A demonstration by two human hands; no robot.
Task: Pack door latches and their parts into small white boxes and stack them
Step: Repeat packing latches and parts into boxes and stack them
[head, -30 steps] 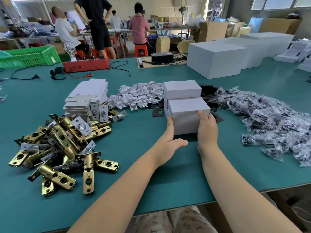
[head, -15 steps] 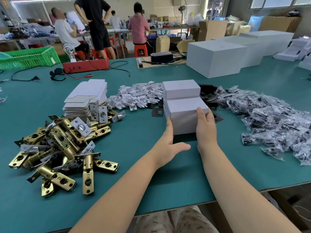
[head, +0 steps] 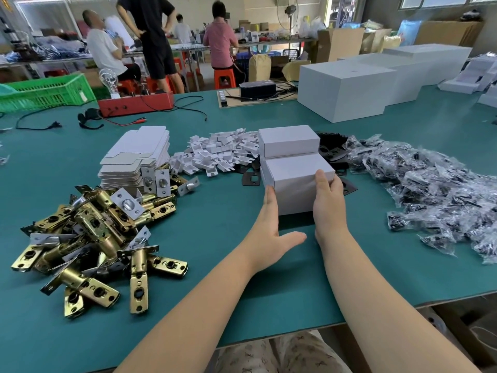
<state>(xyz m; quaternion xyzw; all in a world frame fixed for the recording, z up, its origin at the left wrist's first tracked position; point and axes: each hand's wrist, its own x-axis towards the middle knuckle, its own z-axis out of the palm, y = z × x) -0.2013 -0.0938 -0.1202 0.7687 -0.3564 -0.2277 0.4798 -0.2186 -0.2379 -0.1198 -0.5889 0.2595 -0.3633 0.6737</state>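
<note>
Small white boxes [head: 294, 179] stand stacked in two rows in the middle of the green table [head: 215, 211], the back row [head: 289, 141] higher. My left hand [head: 271, 224] presses flat against the left side of the near stack, fingers straight, thumb spread out. My right hand [head: 328, 200] lies against the stack's front right corner with its fingertips over the top box's edge. A heap of brass door latches [head: 94, 232] lies at the left. Flat white box blanks [head: 137, 157] are piled behind it.
Small white plastic parts [head: 220, 152] lie heaped left of the boxes, black plates [head: 333, 149] behind and under them. Bagged screws [head: 435, 189] spread over the right. Large white cartons [head: 347, 87], a red box [head: 137, 103] and a green crate [head: 45, 92] stand at the back. People work beyond.
Both hands stay against the near stack. My right hand's fingertips have slid slightly over the top box's front edge; the stack has hardly moved.
</note>
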